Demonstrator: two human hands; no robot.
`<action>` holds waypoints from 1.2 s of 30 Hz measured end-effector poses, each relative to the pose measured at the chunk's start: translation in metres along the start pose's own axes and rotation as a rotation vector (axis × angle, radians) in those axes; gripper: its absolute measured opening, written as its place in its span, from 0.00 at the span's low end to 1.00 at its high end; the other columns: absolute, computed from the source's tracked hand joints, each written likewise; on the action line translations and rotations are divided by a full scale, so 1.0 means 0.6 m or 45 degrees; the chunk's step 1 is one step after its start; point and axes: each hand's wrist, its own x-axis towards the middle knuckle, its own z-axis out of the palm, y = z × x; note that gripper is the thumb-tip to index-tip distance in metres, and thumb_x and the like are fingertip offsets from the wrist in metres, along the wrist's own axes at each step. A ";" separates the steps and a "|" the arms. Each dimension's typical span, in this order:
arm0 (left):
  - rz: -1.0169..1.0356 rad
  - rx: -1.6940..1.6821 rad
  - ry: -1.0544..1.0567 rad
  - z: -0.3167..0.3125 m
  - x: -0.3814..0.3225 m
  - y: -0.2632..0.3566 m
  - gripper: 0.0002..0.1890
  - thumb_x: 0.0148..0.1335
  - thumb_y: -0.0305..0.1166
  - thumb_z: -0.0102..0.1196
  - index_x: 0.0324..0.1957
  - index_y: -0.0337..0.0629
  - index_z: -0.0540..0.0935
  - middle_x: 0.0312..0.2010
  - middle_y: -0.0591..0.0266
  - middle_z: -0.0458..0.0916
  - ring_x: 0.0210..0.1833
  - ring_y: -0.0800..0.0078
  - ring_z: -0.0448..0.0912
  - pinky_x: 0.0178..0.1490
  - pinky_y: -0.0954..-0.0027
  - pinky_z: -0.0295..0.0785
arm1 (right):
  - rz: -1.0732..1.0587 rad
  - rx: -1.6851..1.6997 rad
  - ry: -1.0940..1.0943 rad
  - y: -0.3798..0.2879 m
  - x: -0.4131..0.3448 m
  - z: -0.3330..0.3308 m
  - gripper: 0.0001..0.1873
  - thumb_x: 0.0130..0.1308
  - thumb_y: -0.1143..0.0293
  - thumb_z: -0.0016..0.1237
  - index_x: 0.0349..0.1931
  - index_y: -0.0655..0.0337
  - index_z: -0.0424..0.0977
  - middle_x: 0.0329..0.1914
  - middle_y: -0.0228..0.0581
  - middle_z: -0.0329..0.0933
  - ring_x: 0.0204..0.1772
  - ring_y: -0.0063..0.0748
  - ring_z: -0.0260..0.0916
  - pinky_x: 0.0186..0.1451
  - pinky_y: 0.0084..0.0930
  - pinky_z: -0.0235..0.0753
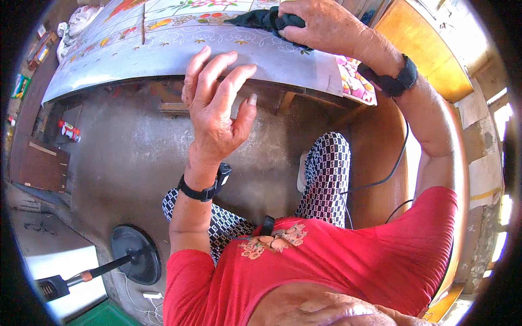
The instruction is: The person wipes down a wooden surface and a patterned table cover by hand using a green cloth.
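Note:
My right hand [326, 25] grips a bunched dark cloth [261, 19], which lies against the table's covering. That covering is a pale tablecloth [122, 57] printed with fruit, flowers and scrollwork, and it hangs over the near edge. Close to this edge, my left hand [220, 106] is raised with its fingers apart and slightly curled, holding nothing. Whether its fingertips touch the tablecloth I cannot tell. A black strap with a small device [206, 187] circles my left wrist, and another dark band [389, 79] is on the right one. Part of the cloth is hidden under my right fingers.
A pink floral fabric [355, 81] shows at the table's right corner. Curved wooden furniture [379, 155] stands close on my right, with a black cable [393, 167] hanging before it. Lower left are a round black stand base [136, 254] and white cords [136, 299]. Red-topped cans [69, 131] sit farther left.

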 end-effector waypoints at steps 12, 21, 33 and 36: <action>-0.032 -0.002 -0.009 -0.003 -0.003 0.006 0.19 0.50 0.31 0.60 0.48 0.48 0.83 0.54 0.58 0.76 0.66 0.50 0.65 0.67 0.53 0.60 | -0.199 -0.008 0.022 -0.016 -0.023 0.008 0.15 0.57 0.66 0.50 0.41 0.65 0.75 0.33 0.56 0.79 0.39 0.56 0.78 0.47 0.44 0.77; -0.070 -0.029 -0.034 0.005 -0.013 0.006 0.20 0.49 0.31 0.60 0.49 0.50 0.83 0.55 0.59 0.75 0.67 0.51 0.64 0.66 0.54 0.58 | -0.147 0.154 -0.184 -0.027 -0.026 -0.016 0.18 0.53 0.64 0.52 0.42 0.64 0.77 0.35 0.57 0.79 0.41 0.56 0.78 0.48 0.42 0.77; -0.022 -0.005 0.001 0.012 -0.004 0.000 0.21 0.49 0.31 0.61 0.49 0.50 0.83 0.55 0.60 0.75 0.68 0.52 0.64 0.66 0.54 0.58 | 0.072 -0.068 -0.256 -0.008 0.018 -0.022 0.16 0.58 0.63 0.48 0.40 0.67 0.73 0.35 0.62 0.78 0.40 0.59 0.78 0.46 0.47 0.76; -0.044 -0.002 -0.030 0.008 -0.008 0.004 0.22 0.48 0.30 0.61 0.49 0.50 0.83 0.55 0.60 0.75 0.68 0.52 0.64 0.66 0.54 0.58 | -0.009 0.014 -0.283 -0.026 -0.011 -0.028 0.15 0.58 0.64 0.49 0.42 0.65 0.73 0.35 0.56 0.78 0.39 0.55 0.78 0.47 0.43 0.78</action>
